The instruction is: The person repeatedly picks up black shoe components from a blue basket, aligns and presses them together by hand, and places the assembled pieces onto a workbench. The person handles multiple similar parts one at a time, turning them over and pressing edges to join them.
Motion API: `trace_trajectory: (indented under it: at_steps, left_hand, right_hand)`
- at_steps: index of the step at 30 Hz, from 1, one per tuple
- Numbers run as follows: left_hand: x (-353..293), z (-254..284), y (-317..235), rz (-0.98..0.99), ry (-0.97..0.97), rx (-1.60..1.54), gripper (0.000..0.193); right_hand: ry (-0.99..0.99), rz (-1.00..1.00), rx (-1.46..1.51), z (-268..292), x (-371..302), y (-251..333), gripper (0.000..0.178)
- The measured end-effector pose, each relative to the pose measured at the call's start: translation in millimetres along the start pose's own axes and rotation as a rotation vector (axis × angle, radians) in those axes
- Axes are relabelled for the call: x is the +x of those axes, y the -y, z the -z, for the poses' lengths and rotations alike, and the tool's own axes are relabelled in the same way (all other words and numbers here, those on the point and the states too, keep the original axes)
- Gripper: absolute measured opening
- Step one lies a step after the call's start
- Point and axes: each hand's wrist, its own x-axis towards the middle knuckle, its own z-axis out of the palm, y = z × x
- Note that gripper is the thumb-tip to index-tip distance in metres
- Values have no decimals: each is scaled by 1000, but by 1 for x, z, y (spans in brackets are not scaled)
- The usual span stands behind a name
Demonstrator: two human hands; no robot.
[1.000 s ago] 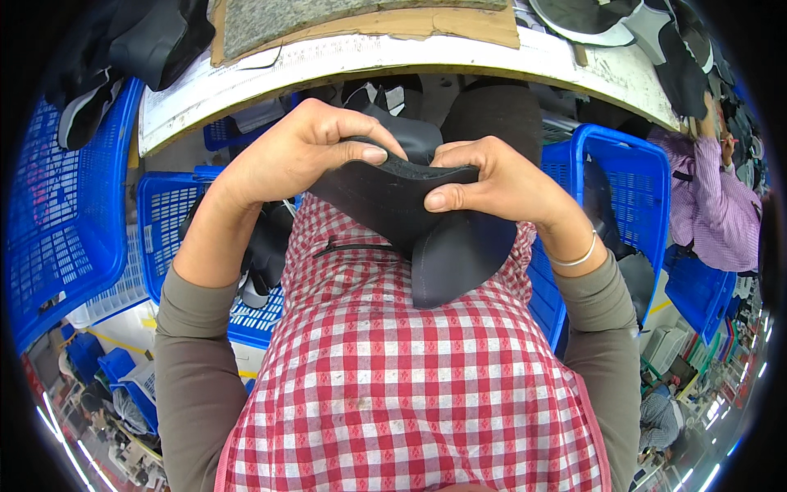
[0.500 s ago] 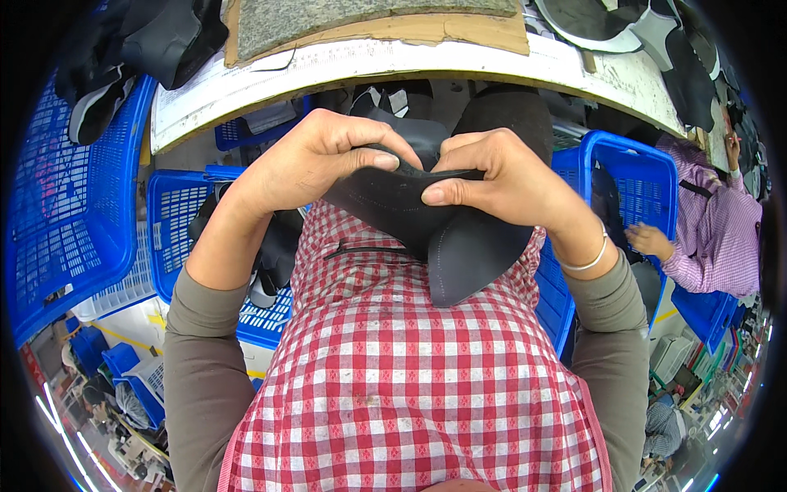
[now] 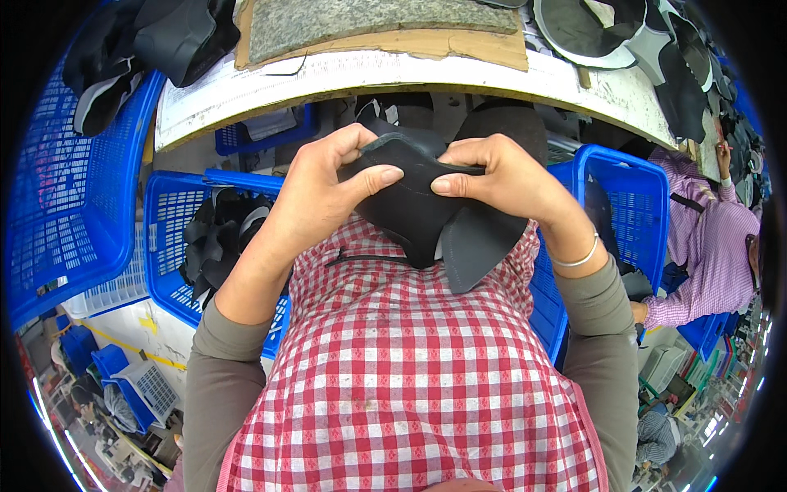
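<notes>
A black shoe upper [image 3: 408, 207] with faint stitch lines is held up in front of my checked apron [image 3: 393, 361]. My left hand [image 3: 332, 176] pinches its upper left edge, thumb on the near face and fingers behind. My right hand [image 3: 504, 182] grips the upper right edge the same way, with the thumb near the middle. Between the hands the top edge bows upward. A pointed flap [image 3: 484, 246] with a stitched line hangs below my right hand. The fingertips behind the piece are hidden.
Ahead stands a white worktable [image 3: 197, 107] with a stone slab [image 3: 385, 31] on cardboard and more black pieces. Blue crates [image 3: 168, 246] [image 3: 627, 176] flank me; the left one holds dark uppers. At right, a person in a pink checked shirt [image 3: 709, 225] bends over.
My left hand has shifted its hold, its thumb now flatter on the near face. The upper's top edge has risen and bends more. The other person's hand at right has moved down.
</notes>
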Motion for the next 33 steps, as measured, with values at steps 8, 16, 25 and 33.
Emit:
trace_trajectory:
  at_steps: [8,16,25,33]
  left_hand:
    - [-4,-5,0,-7,-45,38,24]
    - [0,-15,3,-103,-93,137,28]
    - [-9,-15,-6,-92,-136,129,16]
    - [12,-12,24,-253,-182,-52,11]
  right_hand:
    - [-80,32,-21,-20,5,9,23]
    - [-174,179,-222,-17,-3,15,24]
    - [-154,203,-387,-20,3,13,26]
    - [-384,225,-761,-35,-4,15,30]
